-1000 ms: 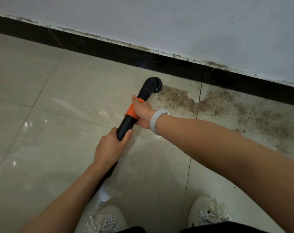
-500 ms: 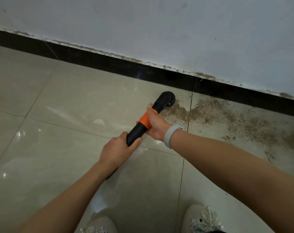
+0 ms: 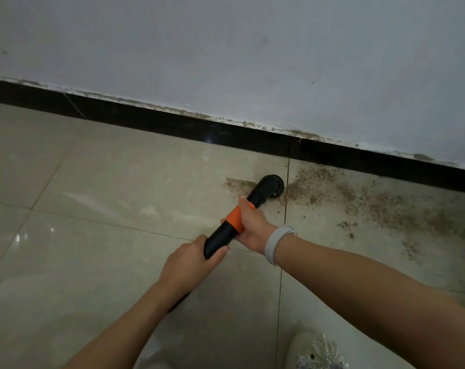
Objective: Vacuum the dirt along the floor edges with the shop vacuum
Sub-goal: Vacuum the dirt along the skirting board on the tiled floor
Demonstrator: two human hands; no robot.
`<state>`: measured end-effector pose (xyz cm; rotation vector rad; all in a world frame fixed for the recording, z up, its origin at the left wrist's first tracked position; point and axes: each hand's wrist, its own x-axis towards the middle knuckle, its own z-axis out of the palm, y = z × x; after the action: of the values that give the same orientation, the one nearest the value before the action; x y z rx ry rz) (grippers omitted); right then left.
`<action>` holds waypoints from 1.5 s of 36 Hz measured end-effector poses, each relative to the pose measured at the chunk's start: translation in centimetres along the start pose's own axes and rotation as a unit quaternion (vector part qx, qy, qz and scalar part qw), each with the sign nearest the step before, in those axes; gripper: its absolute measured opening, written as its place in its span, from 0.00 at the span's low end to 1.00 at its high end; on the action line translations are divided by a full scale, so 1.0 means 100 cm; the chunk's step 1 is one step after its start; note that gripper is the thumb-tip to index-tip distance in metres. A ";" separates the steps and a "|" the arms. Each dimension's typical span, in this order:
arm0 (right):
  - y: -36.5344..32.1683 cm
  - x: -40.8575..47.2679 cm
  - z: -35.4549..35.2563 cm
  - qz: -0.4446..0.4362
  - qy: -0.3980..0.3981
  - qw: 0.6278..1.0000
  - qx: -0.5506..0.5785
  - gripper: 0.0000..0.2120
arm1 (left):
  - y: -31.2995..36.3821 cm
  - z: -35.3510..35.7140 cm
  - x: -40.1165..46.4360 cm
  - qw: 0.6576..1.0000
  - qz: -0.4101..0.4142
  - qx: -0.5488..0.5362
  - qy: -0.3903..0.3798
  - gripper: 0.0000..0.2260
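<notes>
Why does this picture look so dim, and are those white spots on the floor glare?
Head view: the light is dim and even, so the wall reads grey; the white spots are glare on the glossy floor tiles and a glint on the black baseboard; the wide lens tilts the baseboard line; the dirt stays fairly sharp.

Both arms bare, reaching forward and down. Left hand [image 3: 188,259] nearer the body, fingers wrapped closed, back of hand up. Right hand [image 3: 252,227] farther out, closed in a grip, thumb lying forward; pale band on the right wrist. Right forearm enters from lower right, left from bottom centre.
</notes>
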<state>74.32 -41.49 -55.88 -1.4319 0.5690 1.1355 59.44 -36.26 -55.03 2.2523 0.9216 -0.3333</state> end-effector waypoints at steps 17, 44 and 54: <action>0.014 -0.012 0.038 0.024 -0.083 0.996 -0.031 0.15 | -0.030 -0.013 -0.024 0.996 -0.059 -0.022 0.064 0.18; 0.049 0.001 0.107 0.031 -0.122 0.985 -0.118 0.17 | -0.079 -0.027 -0.036 0.979 -0.145 -0.079 0.121 0.17; 0.050 -0.001 0.083 0.027 -0.091 0.991 -0.095 0.17 | -0.070 -0.020 -0.037 0.987 -0.120 -0.054 0.089 0.17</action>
<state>67.41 -34.76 -56.99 -1.4618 0.3803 1.3770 51.88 -33.18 -55.26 2.1009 1.2779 -0.1848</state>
